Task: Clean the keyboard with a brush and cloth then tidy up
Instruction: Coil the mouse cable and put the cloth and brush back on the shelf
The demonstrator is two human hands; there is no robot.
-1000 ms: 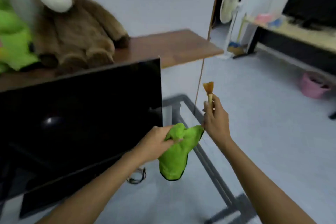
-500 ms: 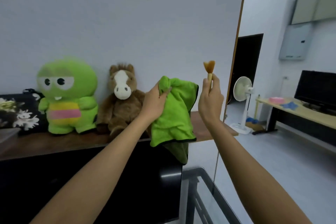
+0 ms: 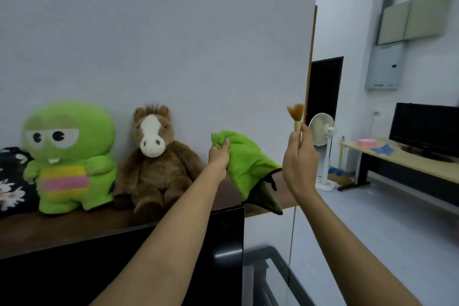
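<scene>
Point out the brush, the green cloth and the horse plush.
brush (image 3: pixel 296 114), head view, on the bristles.
green cloth (image 3: pixel 248 164), head view, on the hanging fold.
horse plush (image 3: pixel 159 169), head view, on its belly.

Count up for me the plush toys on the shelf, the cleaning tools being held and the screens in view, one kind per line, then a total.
Plush toys: 2, the green plush and the brown horse plush.
Cleaning tools: 2, the green cloth in the left hand, the brush in the right hand.
Screens: 2, the near monitor and the far monitor.
Total: 6
</scene>
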